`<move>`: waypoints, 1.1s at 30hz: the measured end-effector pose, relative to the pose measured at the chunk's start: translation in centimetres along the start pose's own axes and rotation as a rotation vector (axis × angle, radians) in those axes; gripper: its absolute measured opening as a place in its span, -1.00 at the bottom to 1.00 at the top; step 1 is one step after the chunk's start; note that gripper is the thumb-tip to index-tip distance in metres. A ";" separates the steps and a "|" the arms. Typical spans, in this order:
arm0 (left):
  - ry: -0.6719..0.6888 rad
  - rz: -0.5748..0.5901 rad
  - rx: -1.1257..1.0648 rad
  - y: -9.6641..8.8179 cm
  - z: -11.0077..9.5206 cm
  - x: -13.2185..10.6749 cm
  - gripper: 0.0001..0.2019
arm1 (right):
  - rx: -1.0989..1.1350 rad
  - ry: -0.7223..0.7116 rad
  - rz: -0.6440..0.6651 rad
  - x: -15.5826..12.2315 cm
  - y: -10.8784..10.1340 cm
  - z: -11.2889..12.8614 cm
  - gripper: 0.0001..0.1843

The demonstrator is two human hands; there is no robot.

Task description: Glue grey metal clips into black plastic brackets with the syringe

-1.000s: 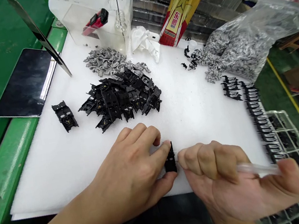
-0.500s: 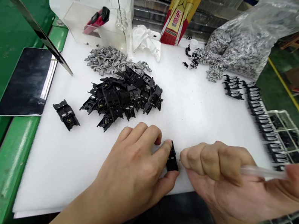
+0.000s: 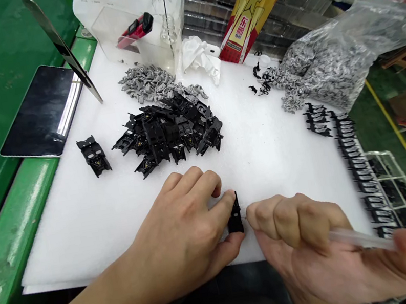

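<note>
My left hand (image 3: 183, 230) pinches a small black plastic part (image 3: 233, 214) upright on the white foam pad (image 3: 265, 152), near its front edge. My right hand (image 3: 321, 251) is curled around a clear thin syringe-like tool (image 3: 359, 238), its fine tip touching the part's right side. Behind the hands lies a pile of the same black parts (image 3: 170, 131), with one single black part (image 3: 93, 155) apart at the left.
A heap of grey clips (image 3: 148, 80), a plastic bag of grey clips (image 3: 332, 63), a yellow bottle (image 3: 251, 6), a clear box (image 3: 135, 28) and crumpled tissue (image 3: 199, 56) stand behind. A row of black parts (image 3: 354, 158) runs to a wire basket (image 3: 397, 176) at right. A dark tablet (image 3: 42, 111) lies left.
Both hands stay on the black part with the tool tip at it; only the view has shifted slightly.
</note>
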State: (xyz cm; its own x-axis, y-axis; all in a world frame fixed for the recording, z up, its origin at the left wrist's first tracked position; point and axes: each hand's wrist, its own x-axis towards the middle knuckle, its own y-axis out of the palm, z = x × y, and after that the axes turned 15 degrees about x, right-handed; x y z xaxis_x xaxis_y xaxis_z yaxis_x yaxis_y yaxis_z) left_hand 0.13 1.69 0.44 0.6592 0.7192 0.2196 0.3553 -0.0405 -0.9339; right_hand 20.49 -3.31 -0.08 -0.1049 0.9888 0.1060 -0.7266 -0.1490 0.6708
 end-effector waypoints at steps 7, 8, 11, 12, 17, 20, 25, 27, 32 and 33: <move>0.009 -0.009 0.010 0.1 0.1 -0.1 -0.74 | -0.010 0.034 -0.010 0.5 0.6 0.4 -0.34; 0.011 -0.012 0.008 0.1 0.1 -0.1 -0.74 | -0.016 0.047 -0.005 0.5 0.6 0.5 -0.34; 0.011 -0.015 0.007 0.1 0.1 -0.1 -0.72 | -0.053 0.106 -0.004 0.5 0.6 0.4 -0.35; 0.008 -0.017 0.007 0.1 0.1 -0.1 -0.72 | -0.034 0.085 0.004 0.5 0.5 0.3 -0.33; -0.010 -0.041 0.013 0.0 -0.1 0.0 -0.67 | 0.109 -0.112 -0.006 0.4 0.2 -0.6 -0.30; -0.018 -0.044 0.016 0.1 -0.3 0.1 -0.66 | 0.101 -0.150 -0.045 0.1 0.0 -0.9 -0.35; -0.019 -0.039 0.027 0.1 -0.3 0.1 -0.65 | 0.060 -0.086 -0.063 -0.1 0.3 -0.4 -0.33; -0.018 -0.036 0.034 0.2 -0.3 0.1 -0.65 | 0.060 -0.076 -0.074 0.0 0.6 -0.3 -0.32; -0.012 -0.046 0.052 0.3 -0.3 0.1 -0.65 | 0.035 -0.067 -0.125 0.0 0.6 -0.3 -0.33; -0.013 -0.051 0.056 0.3 -0.3 0.1 -0.65 | 0.034 -0.065 -0.124 0.0 0.5 -0.3 -0.33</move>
State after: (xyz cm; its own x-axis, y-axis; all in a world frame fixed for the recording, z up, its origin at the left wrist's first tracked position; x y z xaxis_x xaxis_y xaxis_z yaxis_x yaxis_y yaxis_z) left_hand 0.52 1.54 0.26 0.6324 0.7284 0.2636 0.3499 0.0350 -0.9361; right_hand 19.87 -3.41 0.03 0.0287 0.9973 0.0673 -0.7074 -0.0273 0.7063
